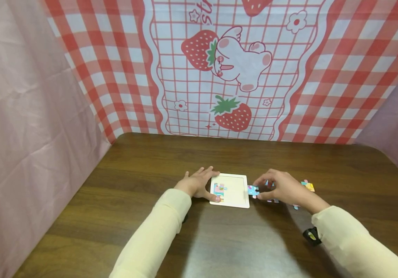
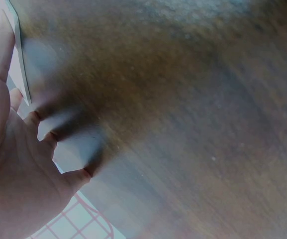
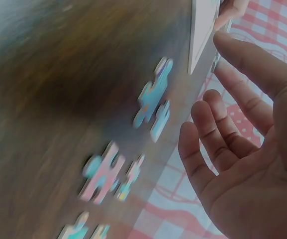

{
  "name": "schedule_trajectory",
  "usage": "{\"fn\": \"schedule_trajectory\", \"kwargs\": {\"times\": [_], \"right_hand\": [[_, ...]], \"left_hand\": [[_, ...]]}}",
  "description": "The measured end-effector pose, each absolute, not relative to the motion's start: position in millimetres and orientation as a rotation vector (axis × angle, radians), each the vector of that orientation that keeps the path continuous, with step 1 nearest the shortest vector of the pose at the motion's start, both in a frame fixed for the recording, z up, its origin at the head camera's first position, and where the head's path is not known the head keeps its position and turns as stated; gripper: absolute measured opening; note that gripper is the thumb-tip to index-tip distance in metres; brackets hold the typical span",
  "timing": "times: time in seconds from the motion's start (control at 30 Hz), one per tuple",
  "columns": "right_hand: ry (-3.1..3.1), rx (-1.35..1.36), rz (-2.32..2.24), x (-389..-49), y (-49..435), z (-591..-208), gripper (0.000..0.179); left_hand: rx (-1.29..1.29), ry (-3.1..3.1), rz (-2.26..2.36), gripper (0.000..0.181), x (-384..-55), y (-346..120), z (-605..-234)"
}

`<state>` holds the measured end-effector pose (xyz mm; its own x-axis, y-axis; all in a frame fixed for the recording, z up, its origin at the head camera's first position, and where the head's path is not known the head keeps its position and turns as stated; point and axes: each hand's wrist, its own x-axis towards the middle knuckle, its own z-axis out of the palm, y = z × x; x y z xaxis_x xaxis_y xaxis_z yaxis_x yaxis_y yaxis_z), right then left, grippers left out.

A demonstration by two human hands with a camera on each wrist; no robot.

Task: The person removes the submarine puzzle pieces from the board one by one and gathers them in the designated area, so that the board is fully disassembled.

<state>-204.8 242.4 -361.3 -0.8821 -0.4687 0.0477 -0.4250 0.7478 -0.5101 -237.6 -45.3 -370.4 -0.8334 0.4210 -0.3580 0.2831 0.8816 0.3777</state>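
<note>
A white-rimmed puzzle tray (image 1: pixel 231 205) lies on the table, with a few joined pastel pieces (image 1: pixel 219 190) along its left side. My left hand (image 1: pixel 199 184) is spread over the tray's left edge, thumb resting by the joined pieces and fingertips at the upper left corner. In the left wrist view its fingers (image 2: pixel 44 142) reach out fairly straight. Just off the tray's right edge, my right hand (image 1: pixel 282 187) pinches a light blue puzzle piece (image 1: pixel 252 190) between thumb and fingers. The right wrist view shows that piece (image 3: pixel 216 62) nearly edge-on, mostly hidden.
Several loose puzzle pieces lie beneath and beyond my right hand, among them a yellow one (image 1: pixel 309 186), a blue one (image 3: pixel 155 94) and a pink one (image 3: pixel 103 174). A checked strawberry cloth (image 1: pixel 233 81) hangs behind the brown table (image 1: pixel 143 162).
</note>
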Motion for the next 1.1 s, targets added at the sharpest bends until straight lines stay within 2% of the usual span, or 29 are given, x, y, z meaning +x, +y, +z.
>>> {"fn": "schedule_trajectory", "kwargs": {"times": [0.53, 0.83, 1.1], "right_hand": [[2.846, -0.832, -0.856, -174, 285, -370, 0.026], [2.874, -0.961, -0.824, -168, 295, -384, 0.027], [2.880, -0.967, -0.804, -167, 296, -387, 0.028]], "left_hand": [[0.527, 2.605, 0.454, 0.093, -237, -45, -369], [0.516, 2.597, 0.445, 0.092, -237, -45, -369], [0.509, 2.596, 0.460, 0.093, -237, -45, -368]]}}
